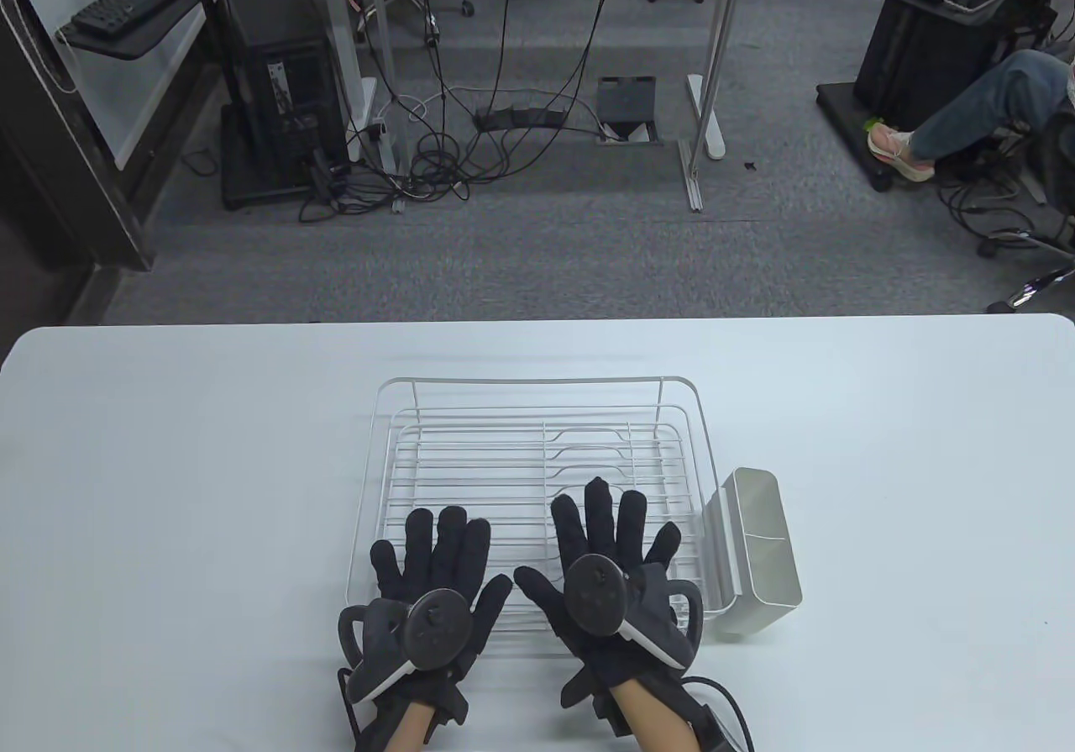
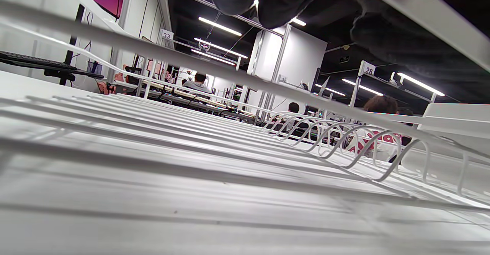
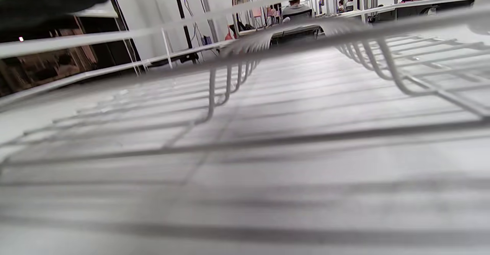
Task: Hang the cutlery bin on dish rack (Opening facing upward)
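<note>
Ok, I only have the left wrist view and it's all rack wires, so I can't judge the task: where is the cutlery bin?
Observer: In the table view the cutlery bin sits against the right side of the dish rack, at its near end. It looks hooked over the rim, opening facing up.
Operator: Is either hand on it?
Observer: No. The right hand lies open over the rack's near right part, fingers spread, apart from the bin.
Operator: And the left?
Observer: The left hand is open too, fingers spread over the rack's near left part.
</note>
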